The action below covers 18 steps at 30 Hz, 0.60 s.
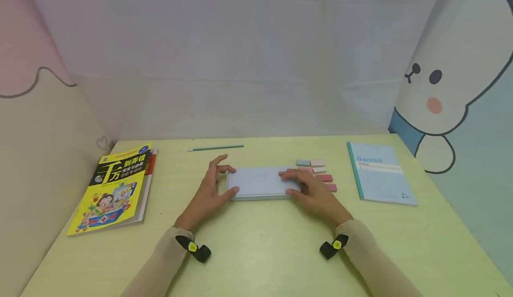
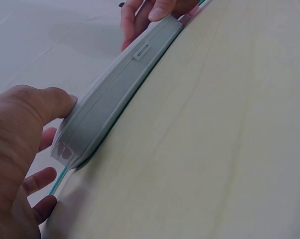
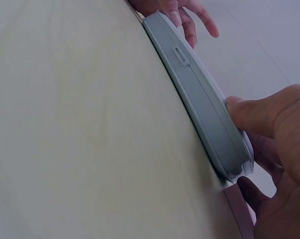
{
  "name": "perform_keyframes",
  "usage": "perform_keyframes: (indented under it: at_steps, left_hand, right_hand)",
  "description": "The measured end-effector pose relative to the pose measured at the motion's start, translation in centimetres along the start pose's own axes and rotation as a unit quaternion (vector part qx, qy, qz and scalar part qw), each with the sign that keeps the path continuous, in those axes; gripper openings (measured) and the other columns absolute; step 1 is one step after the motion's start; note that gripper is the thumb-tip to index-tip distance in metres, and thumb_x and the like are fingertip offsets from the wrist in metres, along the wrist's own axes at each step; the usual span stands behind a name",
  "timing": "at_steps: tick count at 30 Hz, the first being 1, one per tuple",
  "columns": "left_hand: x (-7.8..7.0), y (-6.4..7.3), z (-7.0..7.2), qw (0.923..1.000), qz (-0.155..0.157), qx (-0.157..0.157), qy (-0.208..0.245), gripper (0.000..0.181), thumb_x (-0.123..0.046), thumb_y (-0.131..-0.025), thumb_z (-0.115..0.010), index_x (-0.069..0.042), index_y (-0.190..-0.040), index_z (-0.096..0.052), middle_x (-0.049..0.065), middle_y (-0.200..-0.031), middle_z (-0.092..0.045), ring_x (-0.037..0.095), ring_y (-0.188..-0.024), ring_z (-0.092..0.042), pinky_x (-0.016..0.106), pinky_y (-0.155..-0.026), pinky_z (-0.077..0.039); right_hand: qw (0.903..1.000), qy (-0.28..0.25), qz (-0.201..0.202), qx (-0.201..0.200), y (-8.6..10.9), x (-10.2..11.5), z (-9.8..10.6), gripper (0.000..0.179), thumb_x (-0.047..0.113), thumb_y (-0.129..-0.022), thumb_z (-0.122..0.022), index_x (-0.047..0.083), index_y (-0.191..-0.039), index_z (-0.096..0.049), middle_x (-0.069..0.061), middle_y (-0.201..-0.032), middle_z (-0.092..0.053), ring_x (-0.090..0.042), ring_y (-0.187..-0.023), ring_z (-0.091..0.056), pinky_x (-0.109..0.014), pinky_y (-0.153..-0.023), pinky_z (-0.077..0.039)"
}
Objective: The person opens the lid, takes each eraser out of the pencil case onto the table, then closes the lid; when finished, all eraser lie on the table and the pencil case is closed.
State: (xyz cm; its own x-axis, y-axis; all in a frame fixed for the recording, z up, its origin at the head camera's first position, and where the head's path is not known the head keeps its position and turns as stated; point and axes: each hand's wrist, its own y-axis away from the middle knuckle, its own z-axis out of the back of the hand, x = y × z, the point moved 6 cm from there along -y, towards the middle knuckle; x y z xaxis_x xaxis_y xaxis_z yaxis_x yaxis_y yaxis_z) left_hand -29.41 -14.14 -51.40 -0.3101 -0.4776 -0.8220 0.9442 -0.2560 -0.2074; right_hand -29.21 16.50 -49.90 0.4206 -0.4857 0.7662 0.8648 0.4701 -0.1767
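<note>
A closed pale pencil case [image 1: 256, 182] with a small front latch lies flat on the table. At its left end my left hand [image 1: 210, 185] holds it, thumb on the front corner and index finger near the back corner. My right hand [image 1: 316, 194] grips the right end, thumb at the front edge and fingers over the lid. In the left wrist view, the left thumb [image 2: 60, 103] presses the lid's edge while other fingers hang loose. The right wrist view shows the right thumb [image 3: 252, 113] on the lid's rim; part of the fingers is hidden behind the case.
Several pink, white and blue-green erasers [image 1: 323, 178] lie just right of the case. A green pencil [image 1: 216, 148] lies near the back edge. Yellow-covered books [image 1: 116, 190] are at the left, a light blue notebook [image 1: 380, 172] at the right. A white curtain [image 1: 240, 65] hangs behind.
</note>
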Motion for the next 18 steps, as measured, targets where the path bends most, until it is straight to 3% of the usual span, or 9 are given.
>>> perform_keyframes:
  at_steps: [8, 12, 18]
  left_hand:
    - [-0.11, 0.26, 0.05, 1.0, 0.005, -0.002, 0.001, 0.094, -0.018, -0.095, -0.081, -0.031, -0.166, -0.02, -0.001, -0.141, -0.066, 0.026, -0.15, -0.049, 0.061, -0.127, -0.036]
    - [-0.2, 0.41, 0.12, 0.9999, 0.009, -0.005, 0.011, 0.094, -0.018, -0.095, -0.082, -0.032, -0.165, -0.021, 0.0, -0.142, -0.067, 0.028, -0.149, -0.05, 0.064, -0.125, -0.037]
    - [-0.17, 0.62, 0.2, 0.9998, 0.011, -0.011, 0.009, 0.09, -0.023, -0.095, -0.083, -0.026, -0.164, -0.026, -0.003, -0.142, -0.067, 0.025, -0.146, -0.053, 0.059, -0.119, -0.043]
  right_hand:
    - [0.9998, 0.006, 0.018, 0.001, 0.1, 0.41, -0.12, 0.04, 0.024, -0.103, -0.073, 0.024, -0.142, -0.066, 0.005, -0.155, -0.063, -0.024, -0.15, -0.054, -0.012, -0.114, -0.041]
    - [0.9999, 0.01, 0.008, 0.002, 0.24, 0.24, -0.24, 0.04, 0.026, -0.103, -0.073, 0.027, -0.143, -0.065, 0.008, -0.155, -0.062, -0.021, -0.149, -0.054, -0.015, -0.114, -0.043]
    - [0.9994, 0.019, 0.029, -0.002, 0.18, 0.64, -0.44, 0.038, 0.023, -0.103, -0.073, 0.023, -0.141, -0.066, 0.005, -0.154, -0.063, -0.022, -0.148, -0.055, -0.014, -0.115, -0.041]
